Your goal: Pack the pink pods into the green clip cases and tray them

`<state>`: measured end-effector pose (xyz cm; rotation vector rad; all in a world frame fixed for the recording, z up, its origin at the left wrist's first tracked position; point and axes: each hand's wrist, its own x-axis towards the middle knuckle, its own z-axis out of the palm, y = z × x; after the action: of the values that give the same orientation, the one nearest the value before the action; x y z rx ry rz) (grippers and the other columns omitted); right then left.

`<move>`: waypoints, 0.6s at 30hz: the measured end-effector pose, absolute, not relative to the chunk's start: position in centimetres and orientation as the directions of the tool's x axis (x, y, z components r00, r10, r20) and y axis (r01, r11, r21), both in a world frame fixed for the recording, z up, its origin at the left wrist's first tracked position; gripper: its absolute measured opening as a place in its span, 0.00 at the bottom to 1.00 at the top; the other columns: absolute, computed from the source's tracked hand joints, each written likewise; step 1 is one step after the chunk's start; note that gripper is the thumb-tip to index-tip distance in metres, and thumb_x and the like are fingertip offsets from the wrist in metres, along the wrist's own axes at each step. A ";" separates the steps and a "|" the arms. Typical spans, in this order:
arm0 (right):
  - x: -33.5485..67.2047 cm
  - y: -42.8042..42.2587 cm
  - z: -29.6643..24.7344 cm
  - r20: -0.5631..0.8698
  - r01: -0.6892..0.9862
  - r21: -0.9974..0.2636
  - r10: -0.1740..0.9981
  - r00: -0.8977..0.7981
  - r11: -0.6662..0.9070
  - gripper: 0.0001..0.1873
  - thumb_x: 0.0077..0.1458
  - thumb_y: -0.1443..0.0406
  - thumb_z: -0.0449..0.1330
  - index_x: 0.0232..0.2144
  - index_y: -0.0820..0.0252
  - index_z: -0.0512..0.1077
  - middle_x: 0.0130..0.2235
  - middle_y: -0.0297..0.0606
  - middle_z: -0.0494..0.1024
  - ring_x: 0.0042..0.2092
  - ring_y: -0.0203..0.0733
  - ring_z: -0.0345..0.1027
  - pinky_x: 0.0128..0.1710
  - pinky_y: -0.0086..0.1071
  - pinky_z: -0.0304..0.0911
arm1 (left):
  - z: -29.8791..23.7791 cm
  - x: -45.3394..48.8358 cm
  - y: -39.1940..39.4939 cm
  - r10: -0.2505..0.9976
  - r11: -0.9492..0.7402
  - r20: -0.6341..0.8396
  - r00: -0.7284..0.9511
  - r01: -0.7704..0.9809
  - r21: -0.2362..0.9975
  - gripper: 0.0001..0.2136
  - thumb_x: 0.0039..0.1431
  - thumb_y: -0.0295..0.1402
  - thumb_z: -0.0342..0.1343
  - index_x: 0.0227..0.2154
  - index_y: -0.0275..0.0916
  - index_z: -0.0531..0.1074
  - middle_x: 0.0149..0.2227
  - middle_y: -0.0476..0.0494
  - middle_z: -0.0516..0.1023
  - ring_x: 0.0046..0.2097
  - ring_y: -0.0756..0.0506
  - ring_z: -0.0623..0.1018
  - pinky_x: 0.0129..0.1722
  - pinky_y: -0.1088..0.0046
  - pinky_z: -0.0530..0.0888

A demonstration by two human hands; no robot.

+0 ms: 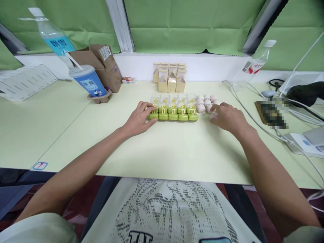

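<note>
A: Base?
B: Table [182, 152], beneath the green container block [172, 116].
A: Hands?
B: Left hand [140, 118]: at the block's left end, fingers bent. Right hand [229, 117]: right of it, fingers curled. Grip, both: cannot tell; contact partly hidden.
A: Parts?
B: Pink pieces [201, 108]: just right of the block.

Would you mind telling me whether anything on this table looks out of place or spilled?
No spill shows. White cables trail loosely across the right of the tabletop, which looks untidy compared with the neatly rowed green cases.
</note>
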<state>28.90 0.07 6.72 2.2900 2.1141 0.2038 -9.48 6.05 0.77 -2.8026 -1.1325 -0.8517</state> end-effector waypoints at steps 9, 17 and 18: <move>25.7 0.7 4.1 0.321 0.945 -0.082 0.906 -0.276 0.317 0.33 0.74 0.46 0.48 0.70 0.54 0.71 0.60 0.55 0.75 0.45 0.58 0.75 0.35 0.44 0.68 | 0.0 -8.9 6.8 0.625 -0.768 0.488 0.609 0.594 0.240 0.24 0.76 0.48 0.53 0.66 0.41 0.71 0.60 0.32 0.72 0.64 0.33 0.68 0.66 0.43 0.72; 24.6 1.8 2.2 0.246 0.928 -0.153 0.922 -0.298 0.341 0.36 0.75 0.42 0.43 0.71 0.50 0.70 0.61 0.55 0.68 0.47 0.56 0.75 0.42 0.48 0.73 | 0.0 -7.9 7.1 0.656 -0.744 0.462 0.598 0.614 0.262 0.24 0.78 0.49 0.46 0.66 0.42 0.72 0.57 0.33 0.70 0.61 0.33 0.67 0.66 0.41 0.71; 24.6 2.0 2.1 0.241 0.924 -0.179 0.926 -0.292 0.338 0.36 0.75 0.42 0.43 0.72 0.50 0.69 0.61 0.55 0.67 0.48 0.56 0.75 0.44 0.49 0.74 | 0.0 -7.8 7.1 0.658 -0.743 0.457 0.598 0.613 0.269 0.24 0.78 0.49 0.46 0.66 0.42 0.72 0.56 0.33 0.70 0.61 0.33 0.67 0.66 0.41 0.71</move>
<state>24.58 1.95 2.08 2.0067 2.8024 -0.0094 -7.82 7.10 0.01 -2.8818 -1.1492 -0.8802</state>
